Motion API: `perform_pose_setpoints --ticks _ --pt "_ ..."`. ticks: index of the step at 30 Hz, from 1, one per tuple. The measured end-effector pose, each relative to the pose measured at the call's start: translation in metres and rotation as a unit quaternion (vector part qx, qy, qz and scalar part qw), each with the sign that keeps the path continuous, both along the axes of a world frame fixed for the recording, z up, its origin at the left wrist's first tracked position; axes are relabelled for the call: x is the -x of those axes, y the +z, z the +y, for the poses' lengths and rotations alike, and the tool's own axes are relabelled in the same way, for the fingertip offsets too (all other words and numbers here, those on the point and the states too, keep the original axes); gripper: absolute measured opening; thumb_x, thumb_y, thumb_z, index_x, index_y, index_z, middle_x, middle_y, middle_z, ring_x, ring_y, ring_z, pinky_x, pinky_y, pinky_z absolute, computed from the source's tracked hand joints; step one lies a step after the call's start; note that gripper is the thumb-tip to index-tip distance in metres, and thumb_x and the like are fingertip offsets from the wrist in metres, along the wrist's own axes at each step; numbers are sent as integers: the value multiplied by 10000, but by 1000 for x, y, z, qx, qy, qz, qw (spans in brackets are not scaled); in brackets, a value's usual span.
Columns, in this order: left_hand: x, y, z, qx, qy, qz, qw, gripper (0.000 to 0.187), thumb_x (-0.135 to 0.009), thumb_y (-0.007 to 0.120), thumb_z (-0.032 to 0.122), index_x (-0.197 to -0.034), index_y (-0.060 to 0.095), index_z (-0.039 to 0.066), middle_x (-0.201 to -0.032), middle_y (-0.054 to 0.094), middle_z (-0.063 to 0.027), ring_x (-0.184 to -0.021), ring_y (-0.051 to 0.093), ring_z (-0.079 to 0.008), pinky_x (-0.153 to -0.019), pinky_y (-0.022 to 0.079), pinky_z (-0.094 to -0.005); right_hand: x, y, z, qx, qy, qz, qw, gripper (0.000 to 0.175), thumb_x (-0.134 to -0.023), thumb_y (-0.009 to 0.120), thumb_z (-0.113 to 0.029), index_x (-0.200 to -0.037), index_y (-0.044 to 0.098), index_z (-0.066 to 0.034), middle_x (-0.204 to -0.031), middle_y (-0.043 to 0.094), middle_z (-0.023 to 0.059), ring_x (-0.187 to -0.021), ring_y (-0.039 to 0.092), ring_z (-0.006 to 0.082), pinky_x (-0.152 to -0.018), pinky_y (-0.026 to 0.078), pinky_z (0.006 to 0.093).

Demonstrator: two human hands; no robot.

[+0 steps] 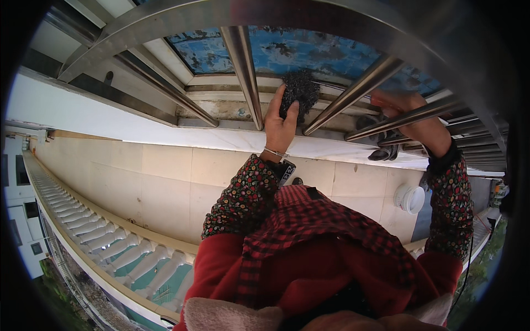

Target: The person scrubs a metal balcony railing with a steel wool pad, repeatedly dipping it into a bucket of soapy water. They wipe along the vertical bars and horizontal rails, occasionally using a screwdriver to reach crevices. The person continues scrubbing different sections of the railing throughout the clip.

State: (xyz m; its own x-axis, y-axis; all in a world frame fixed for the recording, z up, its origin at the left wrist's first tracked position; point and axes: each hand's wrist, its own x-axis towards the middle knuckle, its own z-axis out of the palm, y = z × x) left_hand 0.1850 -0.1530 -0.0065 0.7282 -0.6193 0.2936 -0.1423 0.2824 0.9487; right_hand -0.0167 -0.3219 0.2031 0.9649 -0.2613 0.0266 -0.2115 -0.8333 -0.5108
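Observation:
My left hand [282, 120] reaches up between two stainless steel bars and grips a dark wad of metal scouring wool [304, 93]. The wad sits over the dirty window track and sill [223, 103], against the lower edge of the window pane [306, 47]. Patchy blue film, worn off in places, covers that pane. Farther right, my right hand [403, 107] is behind the bars, its fingers curled around what looks like a thin tool with a reddish end [376, 100]. A bar and the fingers hide most of this tool.
Steel bars [244, 78] of a window guard cross in front of the sill. Dark crumpled cloth [385, 142] hangs over the sill's edge at right. A white bucket [409, 198] stands on the tiled floor [165, 173]. A white balustrade [136, 248] borders the balcony.

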Motion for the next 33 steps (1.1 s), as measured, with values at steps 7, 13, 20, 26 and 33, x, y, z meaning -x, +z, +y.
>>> perform_pose_setpoints --ticks 7,13,20,26,33 --pt "15 9 -8 -65 -33 -97 993 505 -945 571 168 -1388 413 -18 -1309 531 -211 -1167 546 -276 -979 423 -357 20 -10 8 -77 -88 31 993 382 -890 592 -25 -1269 557 -1 -1130 660 182 -1022 659 278 -861 528 324" --pt "5 5 2 -31 -3 8 999 560 -952 573 184 -1422 356 -28 -1314 516 -197 -1172 515 -241 -974 408 -317 6 -15 -12 -64 -16 48 997 382 -898 585 -25 -1277 548 9 -1163 654 169 -1060 644 253 -916 516 311" --pt "14 8 -15 -46 6 -72 996 620 -939 596 237 -1437 325 -13 -1222 532 -212 -1122 543 -296 -937 440 -363 39 -23 7 -357 -214 16 909 422 -892 585 -22 -1310 531 -13 -1148 659 147 -1027 649 177 -741 545 222" --pt "1 29 -7 -105 60 -145 982 521 -897 647 190 -1381 476 106 -1321 435 -205 -1130 540 -368 -915 469 -384 38 -40 19 -471 -221 -270 810 338 -912 596 -144 -1222 583 -11 -1034 670 87 -945 661 179 -755 553 275" --pt "-15 45 -29 -127 101 -507 846 400 -800 687 119 -1196 637 139 -1252 502 -170 -902 599 -330 -731 527 -398 41 -53 35 -392 -267 -308 825 220 -939 564 -176 -1061 602 4 -924 687 86 -773 622 124 -678 470 251"
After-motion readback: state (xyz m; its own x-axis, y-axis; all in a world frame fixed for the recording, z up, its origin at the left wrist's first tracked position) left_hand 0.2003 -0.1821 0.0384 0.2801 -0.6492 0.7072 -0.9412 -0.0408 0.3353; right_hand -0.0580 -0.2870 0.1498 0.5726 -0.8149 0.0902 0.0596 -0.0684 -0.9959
